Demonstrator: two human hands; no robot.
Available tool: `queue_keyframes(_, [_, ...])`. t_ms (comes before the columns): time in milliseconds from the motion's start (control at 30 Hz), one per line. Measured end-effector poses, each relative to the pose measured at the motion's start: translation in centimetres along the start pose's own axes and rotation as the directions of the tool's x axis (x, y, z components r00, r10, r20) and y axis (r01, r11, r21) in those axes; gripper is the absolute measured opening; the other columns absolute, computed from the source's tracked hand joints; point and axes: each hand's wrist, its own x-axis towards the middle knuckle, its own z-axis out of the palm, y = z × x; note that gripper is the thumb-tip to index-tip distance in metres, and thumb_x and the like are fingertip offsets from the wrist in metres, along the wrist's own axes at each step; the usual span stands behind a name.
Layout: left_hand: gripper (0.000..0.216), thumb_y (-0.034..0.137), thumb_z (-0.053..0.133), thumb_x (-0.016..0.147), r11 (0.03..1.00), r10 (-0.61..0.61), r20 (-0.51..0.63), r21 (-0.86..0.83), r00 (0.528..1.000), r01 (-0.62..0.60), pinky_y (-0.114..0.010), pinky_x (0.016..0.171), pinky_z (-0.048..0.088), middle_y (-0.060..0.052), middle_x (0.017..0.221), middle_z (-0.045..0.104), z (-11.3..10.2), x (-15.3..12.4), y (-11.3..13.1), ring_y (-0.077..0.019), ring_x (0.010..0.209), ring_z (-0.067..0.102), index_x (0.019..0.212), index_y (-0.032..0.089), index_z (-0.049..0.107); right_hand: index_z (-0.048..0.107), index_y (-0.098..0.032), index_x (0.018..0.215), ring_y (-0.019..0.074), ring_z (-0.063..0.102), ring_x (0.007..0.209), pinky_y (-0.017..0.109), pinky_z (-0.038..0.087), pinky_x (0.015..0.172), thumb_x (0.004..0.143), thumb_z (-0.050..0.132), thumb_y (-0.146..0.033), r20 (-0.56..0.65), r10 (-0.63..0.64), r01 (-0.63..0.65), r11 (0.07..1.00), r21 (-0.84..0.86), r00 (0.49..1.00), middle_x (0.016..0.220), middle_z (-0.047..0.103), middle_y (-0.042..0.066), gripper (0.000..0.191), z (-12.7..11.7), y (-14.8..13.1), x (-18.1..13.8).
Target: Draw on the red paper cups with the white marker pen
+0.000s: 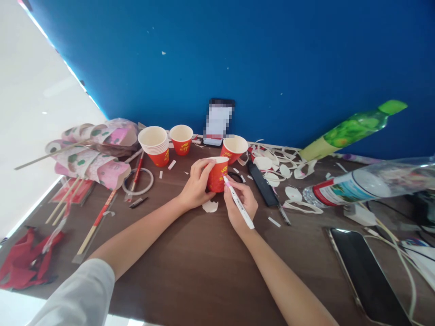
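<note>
My left hand (196,183) is wrapped round a red paper cup (217,174) that stands upright on the brown table (190,262). My right hand (242,203) grips a white marker (239,203), its pink tip touching the cup's side. A white paper scrap (210,206) lies just below the cup. Behind it stand a tilted red cup (234,148), another single cup (181,139) and a stack of cups (154,144).
A phone (218,121) leans on the blue wall. White paper cut-outs (282,170), a black cutter (263,184), a green bottle (353,129) and a clear water bottle (360,184) lie right. A dark phone (365,274) lies near right. Pink paper cones (95,154), sticks and a ring (137,181) lie left.
</note>
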Motion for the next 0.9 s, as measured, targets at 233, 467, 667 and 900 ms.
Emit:
queue_keyframes(233, [0.095, 0.013, 0.065, 0.069, 1.0, -0.009, 0.012, -0.012, 1.0, 0.009, -0.056, 0.106, 0.037, -0.016, 0.133, 0.034, -0.2, 0.1, 0.2, -0.0344, 0.129, 0.036, 0.147, 0.024, 0.011, 0.063, -0.021, 0.091, 0.0232, 0.071, 0.1, 0.041, 0.059, 0.088, 0.081, 0.064, -0.027, -0.006, 0.028, -0.028, 1.0, 0.01, 1.0, 0.108, 0.073, 0.009, 0.011, -0.1, -0.3, 0.1])
queue_keyframes(467, [0.1, 0.01, 0.066, 0.067, 0.995, -0.085, 0.078, -0.039, 0.993, 0.088, -0.059, 0.108, 0.034, -0.017, 0.141, 0.022, 0.1, -0.2, 0.2, -0.0391, 0.138, 0.024, 0.147, 0.028, 0.009, 0.059, -0.02, 0.102, 0.0209, 0.071, 0.094, 0.037, 0.059, 0.084, 0.085, 0.06, -0.038, -0.062, 0.055, -0.057, 0.998, -0.022, 0.997, 0.102, 0.071, 0.009, 0.025, -0.6, 1.6, -0.2])
queue_keyframes(667, [0.097, 0.01, 0.065, 0.07, 0.992, -0.099, 0.131, -0.067, 0.986, 0.109, -0.056, 0.107, 0.037, -0.017, 0.144, 0.016, 0.3, -0.3, -0.1, -0.0388, 0.14, 0.025, 0.148, 0.029, 0.011, 0.056, -0.021, 0.111, 0.0219, 0.066, 0.104, 0.04, 0.052, 0.094, 0.088, 0.051, -0.048, -0.032, -0.035, 0.034, 0.999, -0.037, 0.999, 0.109, 0.068, 0.011, 0.036, -0.8, 2.1, 0.3])
queue_keyframes(900, [0.102, 0.009, 0.065, 0.067, 0.988, -0.135, 0.151, -0.058, 0.979, 0.145, -0.055, 0.109, 0.036, -0.016, 0.143, 0.019, 0.1, -0.3, 0.1, -0.0364, 0.138, 0.028, 0.149, 0.028, 0.008, 0.062, -0.02, 0.092, 0.0202, 0.065, 0.092, 0.037, 0.051, 0.087, 0.091, 0.041, -0.052, -0.127, 0.028, -0.042, 0.993, -0.111, 0.992, 0.094, 0.068, 0.008, 0.038, -0.8, 1.8, 0.8])
